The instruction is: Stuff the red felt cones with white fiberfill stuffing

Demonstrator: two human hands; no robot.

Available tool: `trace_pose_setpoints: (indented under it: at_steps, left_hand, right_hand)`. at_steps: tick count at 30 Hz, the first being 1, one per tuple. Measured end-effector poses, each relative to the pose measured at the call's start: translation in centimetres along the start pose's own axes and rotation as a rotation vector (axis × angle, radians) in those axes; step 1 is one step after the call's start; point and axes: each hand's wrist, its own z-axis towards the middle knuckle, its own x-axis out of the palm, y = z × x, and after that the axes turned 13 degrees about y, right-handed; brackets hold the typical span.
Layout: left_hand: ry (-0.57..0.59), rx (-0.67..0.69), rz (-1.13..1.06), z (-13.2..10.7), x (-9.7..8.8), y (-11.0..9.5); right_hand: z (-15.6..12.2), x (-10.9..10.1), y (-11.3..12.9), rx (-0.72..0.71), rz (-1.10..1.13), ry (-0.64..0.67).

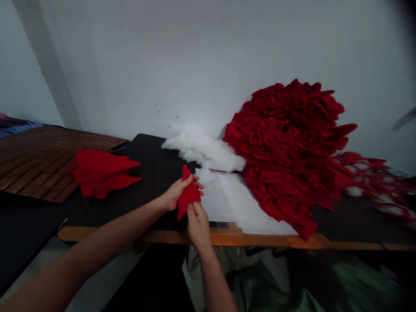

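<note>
Red cloth piece is pinched in the grip of left hand and right hand.

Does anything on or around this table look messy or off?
Two small things: the big red cloth heap spreads forward until its lowest piece laps the wooden front edge, and dark marks spot the pale wall above the white fluff. The held red piece shows no obvious damage.

Light is dim (upper-right corner nearly black).
</note>
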Motion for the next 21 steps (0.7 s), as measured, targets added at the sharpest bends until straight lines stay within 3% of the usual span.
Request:
trace_pose_setpoints:
  at_steps: [3,5,11,16,21]
  left_hand:
    - [0.045,0.03,-0.029,-0.2,0.2,0.4]
    - [0.039,0.054,-0.084,-0.4,0.4,0.6]
    - [-0.125,0.057,-0.102,-0.7,0.6,1.0]
    - [-0.161,0.117,-0.055,-0.6,0.3,0.6]
    - [-0.168,0.168,-0.101,-0.7,-0.2,0.0]
  right_hand:
    - [1.1,1.0,-0.8,0.052,0.366,-0.106]
    - [1.8,1.7,-1.3,0.028,0.415,-0.183]
    - [3.0,1.7,-2.8,-0.236,-0.334,-0.297]
    - [1.9,2.1,-2.9,-0.252,-0.539,-0.17]
    - [1.0,2.0,-1.3,-0.283,-0.432,0.074]
